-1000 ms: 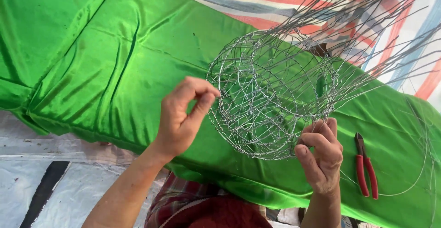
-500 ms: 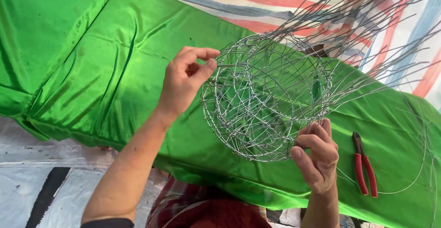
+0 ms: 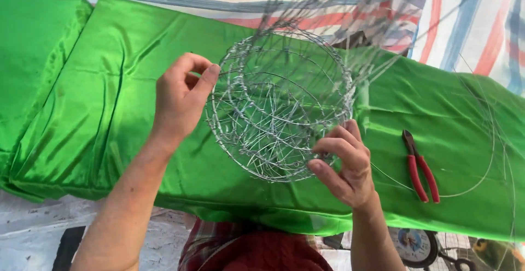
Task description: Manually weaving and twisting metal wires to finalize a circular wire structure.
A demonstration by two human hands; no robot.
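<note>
Green satin cloth (image 3: 109,112) covers the table; my left hand (image 3: 180,99) and right hand (image 3: 344,164) pinch a round wire basket (image 3: 279,104), red-handled pliers (image 3: 420,166) lying right.

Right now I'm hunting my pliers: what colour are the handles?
Red handles on the pliers, clearest in the head view.

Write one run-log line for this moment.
left hand: grips wire basket rim | right hand: grips rim's near side | red-handled pliers: lying untouched on green cloth
</note>
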